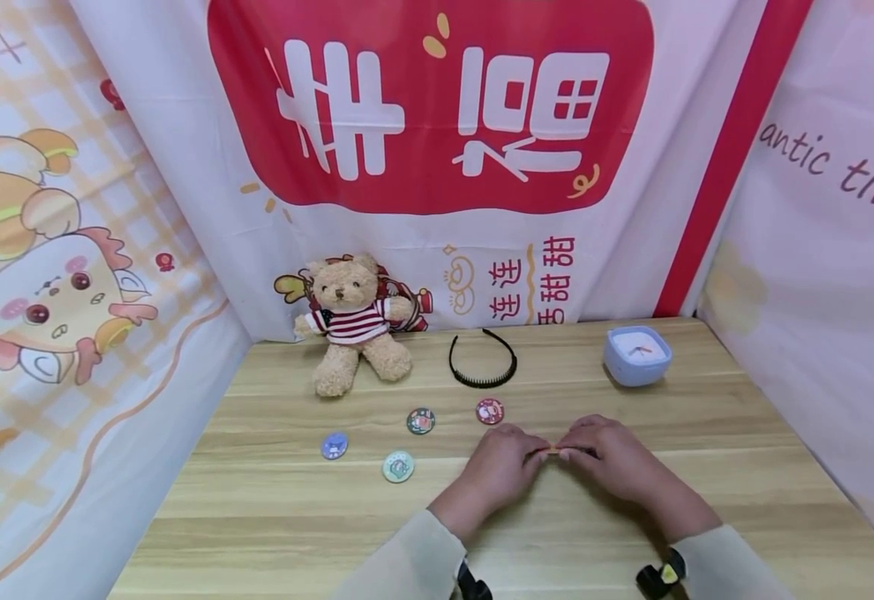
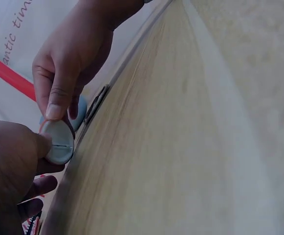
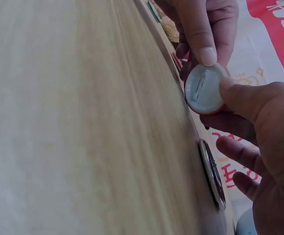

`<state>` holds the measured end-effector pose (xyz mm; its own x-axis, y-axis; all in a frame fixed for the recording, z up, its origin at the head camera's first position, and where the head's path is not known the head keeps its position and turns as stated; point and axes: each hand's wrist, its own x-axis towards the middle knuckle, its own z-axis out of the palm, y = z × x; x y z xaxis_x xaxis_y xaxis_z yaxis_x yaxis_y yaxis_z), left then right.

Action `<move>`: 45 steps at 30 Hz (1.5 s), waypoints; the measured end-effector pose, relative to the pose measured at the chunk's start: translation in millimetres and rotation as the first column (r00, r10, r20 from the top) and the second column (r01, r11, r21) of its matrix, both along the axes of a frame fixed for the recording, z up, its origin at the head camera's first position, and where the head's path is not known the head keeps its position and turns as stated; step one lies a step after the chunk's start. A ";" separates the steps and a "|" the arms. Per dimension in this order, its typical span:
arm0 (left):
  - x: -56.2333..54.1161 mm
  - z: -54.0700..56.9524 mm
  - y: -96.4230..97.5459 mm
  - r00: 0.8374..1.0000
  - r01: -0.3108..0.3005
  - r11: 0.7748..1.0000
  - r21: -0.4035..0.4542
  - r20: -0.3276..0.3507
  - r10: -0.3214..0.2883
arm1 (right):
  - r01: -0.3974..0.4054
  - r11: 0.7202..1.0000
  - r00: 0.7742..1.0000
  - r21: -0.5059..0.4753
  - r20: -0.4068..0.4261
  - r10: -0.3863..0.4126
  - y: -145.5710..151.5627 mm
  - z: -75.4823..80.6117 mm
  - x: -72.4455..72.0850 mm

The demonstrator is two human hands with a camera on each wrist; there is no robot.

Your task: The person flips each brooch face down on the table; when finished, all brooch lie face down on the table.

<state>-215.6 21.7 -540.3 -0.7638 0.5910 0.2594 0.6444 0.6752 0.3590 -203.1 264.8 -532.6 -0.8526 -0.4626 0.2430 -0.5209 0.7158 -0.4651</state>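
Observation:
My left hand [image 1: 502, 467] and right hand [image 1: 607, 457] meet above the table, pinching one round pin badge [image 3: 200, 93] between thumbs and fingers. The badge's pale back with its metal pin faces my wrists; its rim is reddish, and the front is hidden. In the left wrist view, the left thumb presses the badge back [image 2: 58, 142] from one side, while the right hand [image 2: 76, 58] grips its upper edge. Another disc [image 3: 211, 174] lies on the table beyond the right hand's fingers. A red badge [image 1: 490, 411] lies just beyond the left hand.
Further left lie a dark green badge [image 1: 421, 421], a mint badge [image 1: 398, 467] and a blue badge [image 1: 335, 446]. Along the back are a teddy bear [image 1: 350, 321], a black toothed headband [image 1: 484, 383] and a small blue clock-like box [image 1: 637, 367]. Printed cloth [image 1: 429, 167] hangs behind the table [image 1: 272, 517].

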 end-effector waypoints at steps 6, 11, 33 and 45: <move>2.2 3.4 6.0 0.999 -0.051 0.998 0.024 0.003 0.051 | 0.034 0.999 0.999 -0.001 -0.025 -0.034 1.0 -0.8 1.7; 0.8 1.6 11.4 0.993 -0.101 0.992 0.078 0.066 0.096 | 0.134 0.990 0.985 -0.034 0.116 -0.130 -3.8 0.4 2.4; -3.2 1.1 8.8 0.994 -0.037 0.998 0.059 0.109 0.031 | 0.117 0.992 0.978 -0.049 0.178 -0.106 4.1 -1.6 -4.8; -3.0 -0.6 6.4 0.998 -0.019 1.000 -0.008 0.059 0.020 | 0.058 0.998 0.987 -0.005 0.151 -0.056 5.7 1.0 -3.7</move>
